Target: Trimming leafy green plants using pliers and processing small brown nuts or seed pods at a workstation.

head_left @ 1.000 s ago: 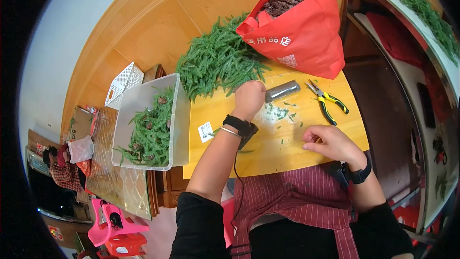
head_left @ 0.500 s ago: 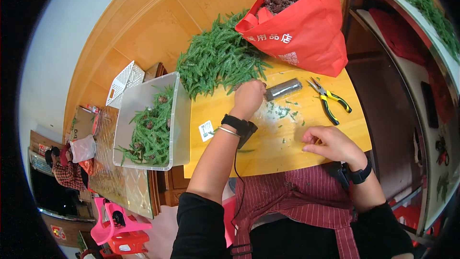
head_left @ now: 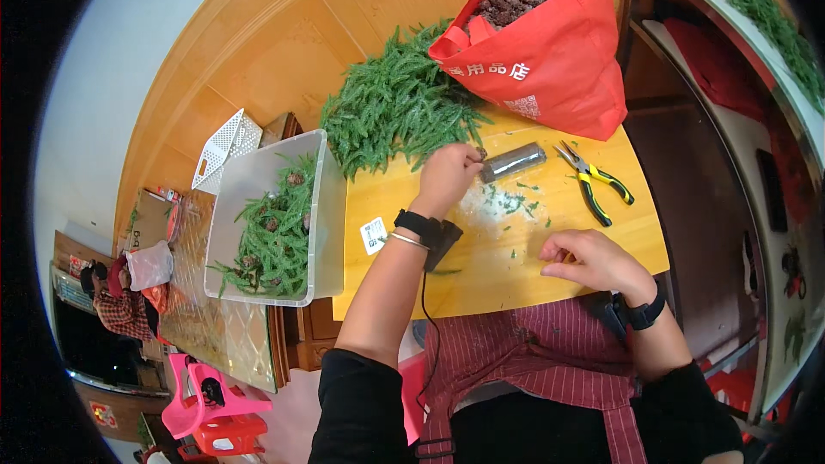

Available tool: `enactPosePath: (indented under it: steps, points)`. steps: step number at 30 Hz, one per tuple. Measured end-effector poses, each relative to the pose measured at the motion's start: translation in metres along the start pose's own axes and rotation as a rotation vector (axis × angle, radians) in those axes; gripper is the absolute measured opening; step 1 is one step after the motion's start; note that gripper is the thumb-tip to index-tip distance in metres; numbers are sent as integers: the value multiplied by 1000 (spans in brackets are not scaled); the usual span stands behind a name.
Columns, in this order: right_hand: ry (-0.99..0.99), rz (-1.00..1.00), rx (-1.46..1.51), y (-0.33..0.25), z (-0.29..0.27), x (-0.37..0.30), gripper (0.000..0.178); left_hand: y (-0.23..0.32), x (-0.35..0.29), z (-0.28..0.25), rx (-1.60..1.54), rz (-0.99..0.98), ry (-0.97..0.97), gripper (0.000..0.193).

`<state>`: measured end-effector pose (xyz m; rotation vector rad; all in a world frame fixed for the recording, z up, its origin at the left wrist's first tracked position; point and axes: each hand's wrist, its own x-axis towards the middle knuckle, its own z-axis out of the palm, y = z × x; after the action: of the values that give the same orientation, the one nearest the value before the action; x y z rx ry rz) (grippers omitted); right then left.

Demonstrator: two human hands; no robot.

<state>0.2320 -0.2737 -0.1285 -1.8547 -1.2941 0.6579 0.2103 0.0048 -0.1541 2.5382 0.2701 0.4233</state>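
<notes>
My left hand [head_left: 447,179] reaches over the yellow table, its fingers pinched at the near end of a dark cylindrical bundle [head_left: 514,161] with a shiny clear band. A small brown bit shows at the fingertips, too small to name. Loosely curled, my right hand [head_left: 595,261] rests by the table's front right edge, with a gap between thumb and fingers and nothing seen in it. Yellow-and-black pliers [head_left: 593,182] lie with jaws apart to the right of the bundle. Green snippets [head_left: 510,204] are scattered below it.
A heap of artificial green sprigs [head_left: 400,107] lies at the back. Beside it stands a red bag [head_left: 550,69] of pine cones [head_left: 514,5]. On the left, a clear plastic bin [head_left: 322,241] holds sprigs with cones. A dark cabinet [head_left: 687,206] borders the table's right side.
My left hand's fingertips have shifted slightly, and the small brown bit shows more clearly. My right hand has stayed nearly still. The whole view has moved a little.
</notes>
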Motion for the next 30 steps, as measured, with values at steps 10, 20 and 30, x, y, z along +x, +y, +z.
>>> enactPosePath:
  steps: [10, 20, 30]
  points:
    - [8, -22, 60, 8, 4, -2, 24, -6, 0, 13, 256, 66, 6, 9]
    - [-31, -6, 72, 14, 4, -4, 24, -15, -5, 0, 334, 17, -113, 16]
    - [-41, -16, 74, 15, 7, -3, 25, -13, -7, -2, 50, -36, -99, 13]
